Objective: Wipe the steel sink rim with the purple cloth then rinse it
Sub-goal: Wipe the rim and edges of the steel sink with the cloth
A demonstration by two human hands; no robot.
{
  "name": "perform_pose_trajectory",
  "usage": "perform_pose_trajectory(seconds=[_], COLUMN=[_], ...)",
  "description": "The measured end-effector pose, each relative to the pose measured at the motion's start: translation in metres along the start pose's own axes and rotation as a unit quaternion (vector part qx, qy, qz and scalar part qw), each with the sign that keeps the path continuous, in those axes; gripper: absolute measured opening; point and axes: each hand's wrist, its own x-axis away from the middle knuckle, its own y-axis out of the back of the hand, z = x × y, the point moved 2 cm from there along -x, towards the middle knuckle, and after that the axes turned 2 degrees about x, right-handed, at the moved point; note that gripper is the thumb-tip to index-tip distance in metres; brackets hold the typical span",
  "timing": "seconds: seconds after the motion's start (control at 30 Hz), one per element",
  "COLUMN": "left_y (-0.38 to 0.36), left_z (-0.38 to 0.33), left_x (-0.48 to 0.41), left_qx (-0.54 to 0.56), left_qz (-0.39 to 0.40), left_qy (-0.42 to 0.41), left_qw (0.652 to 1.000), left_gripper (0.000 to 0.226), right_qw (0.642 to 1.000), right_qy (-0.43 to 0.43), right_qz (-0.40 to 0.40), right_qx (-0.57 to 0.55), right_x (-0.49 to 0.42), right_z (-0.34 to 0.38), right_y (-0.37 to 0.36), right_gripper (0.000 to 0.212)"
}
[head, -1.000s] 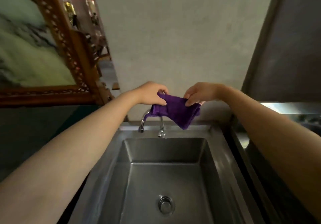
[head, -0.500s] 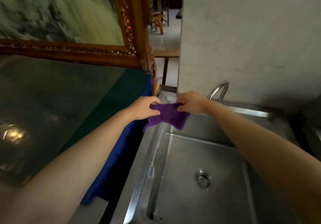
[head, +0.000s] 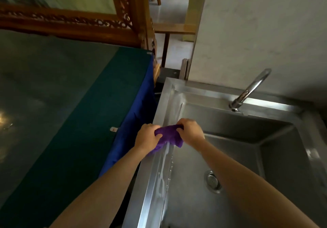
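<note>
Purple cloth (head: pixel 169 136), bunched and crumpled, sits on the sink's left rim (head: pixel 155 174); left hand (head: pixel 147 136) and right hand (head: pixel 190 133) each grip an end, fingers curled.

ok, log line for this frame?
phase: wipe | left hand: grips purple cloth | right hand: grips cloth | cloth: bunched on left sink rim | faucet: no stream

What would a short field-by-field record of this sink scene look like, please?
purple cloth: bunched at the left sink rim
left hand: grips the cloth's left end
right hand: grips the cloth's right end
rim surface: pale wet streaks on the near side of the cloth
faucet: at the back rim, no stream visible
drain: in the basin floor
</note>
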Motion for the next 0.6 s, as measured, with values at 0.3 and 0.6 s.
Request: perform_pose_trajectory(seconds=[0.3,0.6], left_y=[-0.024,-0.033], left_z=[0.011,0.023], left_x=[-0.046,-0.053], left_qx=[-0.070,0.005], left_qz=[-0.108,-0.152], left_qy=[-0.004,-0.050], left_qw=[0.992,0.987], left_gripper=[0.026,0.050], right_qw=[0.985,0.995], right_qy=[0.030,0.075], right_qz=[-0.165,-0.070], right_qx=[0.035,-0.011], right_x=[-0.038,-0.040], right_z=[-0.001,-0.021], right_y=[-0.053,-0.087], right_gripper=[0.031,0.079])
